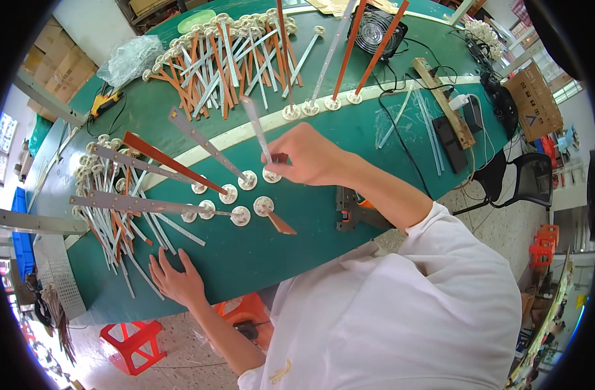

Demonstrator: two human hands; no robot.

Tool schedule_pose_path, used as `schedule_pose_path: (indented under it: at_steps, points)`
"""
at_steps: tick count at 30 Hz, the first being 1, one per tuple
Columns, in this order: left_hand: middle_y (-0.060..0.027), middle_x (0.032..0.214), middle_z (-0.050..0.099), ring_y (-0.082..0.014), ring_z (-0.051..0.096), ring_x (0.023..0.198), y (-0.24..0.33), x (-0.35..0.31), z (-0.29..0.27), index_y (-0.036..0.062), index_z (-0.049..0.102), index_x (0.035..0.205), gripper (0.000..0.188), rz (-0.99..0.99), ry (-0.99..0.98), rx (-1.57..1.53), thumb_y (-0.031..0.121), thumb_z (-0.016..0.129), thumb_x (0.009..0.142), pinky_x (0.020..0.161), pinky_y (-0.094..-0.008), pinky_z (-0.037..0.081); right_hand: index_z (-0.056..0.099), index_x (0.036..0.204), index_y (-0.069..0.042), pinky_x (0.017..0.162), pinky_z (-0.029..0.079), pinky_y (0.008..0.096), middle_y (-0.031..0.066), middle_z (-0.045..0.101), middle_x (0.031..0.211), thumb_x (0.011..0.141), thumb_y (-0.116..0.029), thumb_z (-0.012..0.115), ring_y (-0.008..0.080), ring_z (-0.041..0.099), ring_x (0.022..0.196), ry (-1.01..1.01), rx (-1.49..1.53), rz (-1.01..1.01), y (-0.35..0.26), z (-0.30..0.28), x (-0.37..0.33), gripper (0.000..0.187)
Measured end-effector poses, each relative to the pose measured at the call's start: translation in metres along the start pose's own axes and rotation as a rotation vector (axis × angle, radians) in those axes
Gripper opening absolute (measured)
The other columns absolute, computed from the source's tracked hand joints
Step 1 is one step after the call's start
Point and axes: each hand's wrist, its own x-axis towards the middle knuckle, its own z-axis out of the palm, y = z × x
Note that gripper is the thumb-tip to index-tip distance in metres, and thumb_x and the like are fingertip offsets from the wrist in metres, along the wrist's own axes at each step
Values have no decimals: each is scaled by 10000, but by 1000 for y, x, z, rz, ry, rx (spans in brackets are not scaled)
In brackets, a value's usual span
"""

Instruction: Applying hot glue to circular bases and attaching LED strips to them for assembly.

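Observation:
My right hand is closed in a pinch on a thin light strip, low down where it rises from a white round base. Fingers of my left hand are spread on the table edge, beside a heap of loose strips, and hold nothing. Between the hands, several white round bases stand on the green table, some with strips upright or leaning: a grey strip with small dots, an orange-brown strip, and a short brown one tilted toward me.
A large pile of strips with round bases lies at the back. More strips stand upright near a black fan. A power strip with cables lies at the right. A dark tool rests near my right forearm; a yellow glue gun lies far left.

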Motion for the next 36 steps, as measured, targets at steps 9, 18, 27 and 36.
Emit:
schedule_pose_path:
  at_steps: [9,18,27,36]
  points:
    - [-136,1506,486,-332,408,1410,-3,-1,2,161,595,1380,504,-37,-36,-20,433,620,957,1114,-503,353,708,864,4,573,497,410,183,642,653,850,-125,694,357,648,603,443,-276,64,36,-7,52,130]
    - [-129,1506,489,-328,408,1411,-3,-1,3,169,597,1383,512,-32,-35,-16,451,616,956,1109,-502,359,685,830,20,597,519,425,197,650,666,843,-120,693,386,651,630,457,-395,132,51,-3,65,140]
    - [-135,1480,519,-340,438,1385,-3,0,3,163,607,1368,493,-17,-11,22,440,614,960,1124,-487,376,687,921,34,625,539,390,176,687,723,801,-98,712,356,677,660,261,-385,40,7,-15,21,180]
    - [-118,1491,511,-330,433,1392,-1,-2,4,177,610,1365,490,-31,-15,25,446,619,956,1118,-492,379,696,1050,-2,618,548,341,134,721,902,752,-93,784,231,712,681,-262,-22,-3,-56,-24,-20,324]
